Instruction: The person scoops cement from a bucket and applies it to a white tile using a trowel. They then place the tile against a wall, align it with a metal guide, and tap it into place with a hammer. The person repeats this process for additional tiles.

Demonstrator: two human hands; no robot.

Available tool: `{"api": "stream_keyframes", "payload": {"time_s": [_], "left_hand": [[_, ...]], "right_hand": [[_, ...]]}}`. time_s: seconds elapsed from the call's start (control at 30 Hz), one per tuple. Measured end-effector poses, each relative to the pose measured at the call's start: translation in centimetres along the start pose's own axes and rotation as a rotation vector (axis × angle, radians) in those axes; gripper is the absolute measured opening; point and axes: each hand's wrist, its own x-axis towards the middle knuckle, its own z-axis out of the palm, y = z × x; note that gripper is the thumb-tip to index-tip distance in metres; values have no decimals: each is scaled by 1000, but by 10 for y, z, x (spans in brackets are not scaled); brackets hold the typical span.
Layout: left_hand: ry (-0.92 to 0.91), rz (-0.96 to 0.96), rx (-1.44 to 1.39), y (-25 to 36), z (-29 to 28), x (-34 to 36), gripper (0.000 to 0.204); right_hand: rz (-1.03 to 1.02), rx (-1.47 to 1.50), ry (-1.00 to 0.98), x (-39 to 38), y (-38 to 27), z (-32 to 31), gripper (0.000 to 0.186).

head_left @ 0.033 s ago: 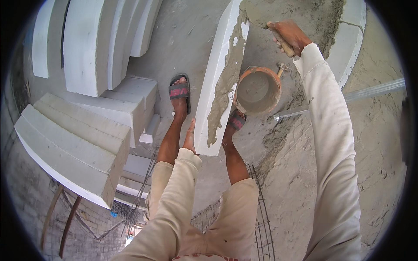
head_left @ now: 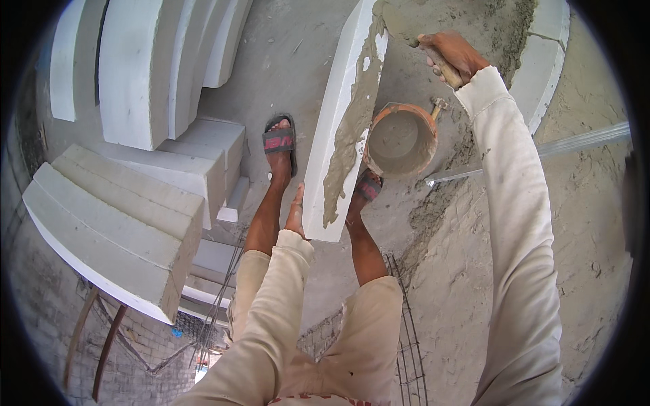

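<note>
A long white block [head_left: 325, 176] stands in the middle, with a thick strip of wet grey mortar [head_left: 345, 162] along its face. My left hand [head_left: 296, 210] grips its lower left edge. At the upper right, my right hand [head_left: 452, 55] is closed round a trowel's wooden handle [head_left: 447, 73]; the mortar-smeared blade [head_left: 399, 24] is at the block's top end. Below it, an orange-rimmed bucket [head_left: 420, 118] holds grey mortar, with a small wooden-handled tool [head_left: 439, 106] beside it. My sandalled feet are either side of the block's lower half.
Curved white blocks [head_left: 128, 74] stand and lie stacked [head_left: 115, 223] at left. A curved block row [head_left: 542, 61] edges the upper right. A metal bar [head_left: 569, 142] crosses the rough mortar at right. A rebar cage [head_left: 409, 345] and block wall [head_left: 149, 345] show below.
My right hand and the trowel have shifted very slightly to the right. My left hand and the block look the same.
</note>
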Motion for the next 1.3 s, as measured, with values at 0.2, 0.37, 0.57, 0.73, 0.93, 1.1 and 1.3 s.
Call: {"api": "stream_keyframes", "payload": {"time_s": [0.2, 0.37, 0.57, 0.73, 0.93, 1.1, 1.3], "left_hand": [[-65, -80, -188, 5, 17, -29, 71], [-54, -197, -242, 15, 49, -52, 66], [-1, -307, -363, 25, 58, -68, 60], [-84, -344, -441, 21, 29, -42, 60], [326, -207, -451, 18, 89, -93, 60], [264, -246, -564, 11, 67, -79, 54], [228, -301, -523, 0, 61, -45, 53]], "right_hand": [[231, -40, -427, -168, 27, 47, 34], [152, 52, -455, -319, 81, 94, 31], [-132, -135, -204, -391, 130, 101, 27], [-140, -2, -159, -382, 160, 79, 22], [-12, -220, 175, -301, 253, 43, 20], [41, -658, 142, -129, 301, 61, 23], [86, -359, 237, -58, 360, 121, 32]]}}
